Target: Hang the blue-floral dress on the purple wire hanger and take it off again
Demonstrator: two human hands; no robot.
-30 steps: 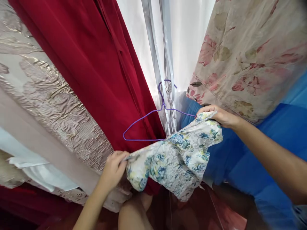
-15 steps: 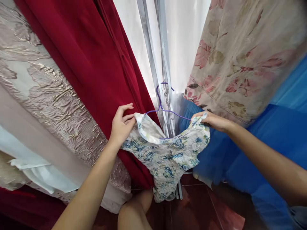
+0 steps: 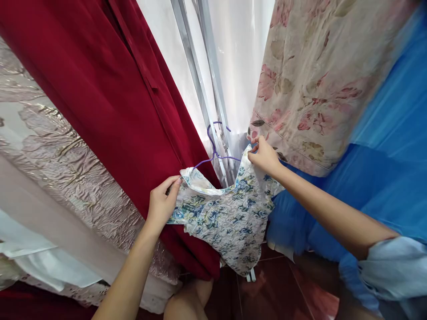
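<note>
A white blouse (image 3: pixel 227 213) with blue and green floral print hangs on a thin purple hanger (image 3: pixel 215 153) in front of me. The hanger's hook is at the grey metal rails (image 3: pixel 213 93); whether it is hooked there I cannot tell. My left hand (image 3: pixel 163 200) pinches the blouse's left shoulder edge between thumb and fingers. At the other shoulder, my right hand (image 3: pixel 263 155) grips the fabric by the neckline and holds it raised. The blouse covers the hanger's lower part.
A long red garment (image 3: pixel 110 102) and a textured pinkish one (image 3: pixel 83 169) hang at left. On the right hang a beige floral garment (image 3: pixel 300 89) and blue tulle (image 3: pixel 376 178). White fabric (image 3: pixel 243 53) is behind the rails. Dark red tiles (image 3: pixel 263 289) form the floor.
My right hand has moved left and up, lifting its shoulder of the blouse along the hanger. The blouse front now lies flatter. My left hand has closed on its shoulder edge. The view has shifted.
</note>
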